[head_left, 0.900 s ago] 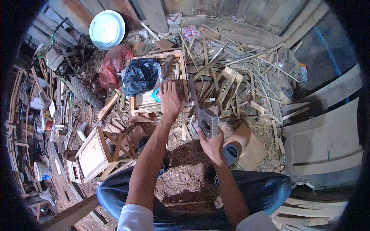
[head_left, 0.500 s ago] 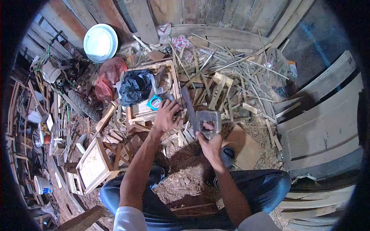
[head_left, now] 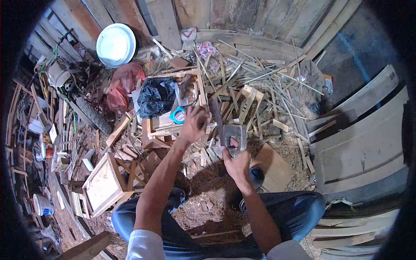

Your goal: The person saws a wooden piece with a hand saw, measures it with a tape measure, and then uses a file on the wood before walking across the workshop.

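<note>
My right hand (head_left: 236, 164) is closed round the near edge of a clear container (head_left: 234, 139) with something small and pinkish in it. A long dark strip (head_left: 216, 117) stands along the container's left side. My left hand (head_left: 196, 123) is raised just left of the strip, its fingers curled; whether they hold anything is hidden. Beside it, a turquoise tape measure (head_left: 177, 115) lies on a wooden frame (head_left: 149, 125), near a black plastic bag (head_left: 157, 96).
Scrap sticks (head_left: 277, 82) are heaped beyond my hands. A white basin (head_left: 116, 45) leans at the back left, above a red bag (head_left: 125, 84). A wooden panel (head_left: 275, 167) and a dark cup (head_left: 256, 174) are near my right knee. Door panels (head_left: 359, 147) stand at right.
My left hand has lifted slightly and shifted right, away from the tape measure. The container has tilted a little in my right hand. The whole view has shifted slightly.
</note>
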{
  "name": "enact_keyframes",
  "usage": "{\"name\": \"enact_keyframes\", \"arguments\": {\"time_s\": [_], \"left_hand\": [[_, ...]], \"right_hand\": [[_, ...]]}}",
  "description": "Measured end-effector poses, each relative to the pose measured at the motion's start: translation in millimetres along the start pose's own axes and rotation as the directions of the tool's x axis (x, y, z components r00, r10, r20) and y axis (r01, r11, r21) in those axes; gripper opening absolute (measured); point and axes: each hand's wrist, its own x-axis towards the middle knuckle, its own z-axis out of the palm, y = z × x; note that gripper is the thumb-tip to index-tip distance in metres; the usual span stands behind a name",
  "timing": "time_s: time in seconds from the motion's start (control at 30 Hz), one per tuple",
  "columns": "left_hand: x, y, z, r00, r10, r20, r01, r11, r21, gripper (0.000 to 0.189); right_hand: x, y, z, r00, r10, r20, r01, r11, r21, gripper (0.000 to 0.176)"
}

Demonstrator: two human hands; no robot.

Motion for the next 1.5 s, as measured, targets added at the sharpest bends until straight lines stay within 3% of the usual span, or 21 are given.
{"name": "enact_keyframes", "arguments": {"time_s": [0.07, 0.13, 0.2, 0.27, 0.33, 0.4, 0.43, 0.5, 0.53, 0.63, 0.67, 0.73, 0.8, 0.93, 1.03, 1.13, 1.2, 1.23, 1.3, 1.4, 1.5], "left_hand": [[5, 0, 4, 0.993, -0.077, -0.085, 0.077, 0.997, -0.001, 0.025], [12, 1, 17, 0.914, -0.242, -0.325, 0.293, 0.949, 0.118, 0.037], [11, -5, 26, 0.915, -0.330, -0.233, 0.379, 0.901, 0.211, 0.047], [9, -14, 37, 0.956, -0.239, -0.173, 0.294, 0.723, 0.625, 0.055], [7, -21, 42, 0.943, -0.318, -0.102, 0.313, 0.737, 0.599, 0.061], [7, -26, 37, 0.967, -0.152, -0.206, 0.240, 0.817, 0.524, 0.062], [7, -22, 31, 0.967, -0.152, -0.206, 0.240, 0.816, 0.526, 0.062], [5, -7, 15, 0.967, -0.179, -0.179, 0.218, 0.949, 0.228, 0.054], [2, -3, 11, 0.968, -0.178, -0.179, 0.217, 0.949, 0.227, 0.054], [-10, -2, 2, 0.990, 0.120, -0.072, -0.106, 0.980, 0.170, 0.032], [-12, -1, 2, 0.990, 0.124, -0.073, -0.110, 0.979, 0.171, 0.032], [-10, 4, -1, 0.982, 0.151, 0.111, -0.173, 0.955, 0.239, 0.034], [-7, 7, 1, 0.984, 0.141, 0.108, -0.163, 0.959, 0.232, 0.035], [-6, 7, 4, 0.986, 0.129, 0.106, -0.153, 0.953, 0.262, 0.034], [-5, 7, 0, 0.972, 0.105, 0.210, -0.166, 0.941, 0.297, 0.033], [-5, 7, 2, 0.974, 0.148, 0.174, -0.194, 0.939, 0.285, 0.030], [-6, 6, 1, 0.972, 0.139, 0.191, -0.188, 0.945, 0.266, 0.029], [-6, 6, 0, 0.970, 0.129, 0.208, -0.180, 0.952, 0.247, 0.029], [-5, 7, 1, 0.970, 0.116, 0.213, -0.171, 0.951, 0.259, 0.028], [-3, 8, 4, 0.973, 0.085, 0.215, -0.141, 0.956, 0.258, 0.027], [-1, 13, 1, 0.975, 0.067, 0.211, -0.117, 0.965, 0.236, 0.027]], "right_hand": [[0, -4, -3, 1.000, 0.008, 0.018, -0.008, 1.000, -0.010, 0.039], [-1, -4, -2, 0.999, 0.018, 0.038, -0.017, 1.000, -0.023, 0.039], [-1, -4, -2, 0.998, -0.019, 0.068, 0.023, 0.998, -0.059, 0.038], [0, -9, -4, 0.996, 0.029, 0.084, -0.024, 0.998, -0.058, 0.039], [0, -9, -4, 0.991, 0.085, 0.099, -0.080, 0.996, -0.047, 0.040], [0, -6, -4, 0.989, 0.070, 0.131, -0.083, 0.991, 0.100, 0.042], [0, -5, -2, 0.989, 0.070, 0.132, -0.084, 0.991, 0.102, 0.042], [-2, -3, 0, 0.998, -0.052, 0.033, 0.050, 0.997, 0.050, 0.041], [-3, -3, 0, 0.998, -0.052, 0.032, 0.050, 0.997, 0.051, 0.041], [-4, -4, -1, 0.997, -0.075, -0.014, 0.076, 0.995, 0.070, 0.040], [-3, -3, -2, 0.998, -0.063, -0.031, 0.066, 0.993, 0.100, 0.039], [-1, -5, -4, 0.997, -0.056, -0.056, 0.063, 0.990, 0.129, 0.038], [0, -8, -8, 0.998, 0.058, -0.015, -0.056, 0.989, 0.133, 0.038], [-2, 0, -8, 1.000, 0.018, -0.025, -0.016, 0.996, 0.086, 0.038], [-3, 2, -5, 0.998, 0.069, -0.012, -0.067, 0.986, 0.153, 0.039], [-3, -3, -8, 0.997, 0.079, 0.002, -0.078, 0.977, 0.196, 0.040], [-2, 3, -7, 0.988, -0.119, -0.097, 0.117, 0.993, -0.028, 0.040], [-2, 5, -6, 0.988, -0.120, -0.099, 0.118, 0.993, -0.028, 0.040], [-2, 1, -6, 0.995, 0.096, -0.020, -0.089, 0.972, 0.217, 0.040], [-4, -12, -12, 0.997, -0.015, -0.078, 0.027, 0.987, 0.157, 0.040], [-5, -2, -9, 0.999, 0.023, -0.025, -0.021, 0.997, 0.071, 0.040]]}}
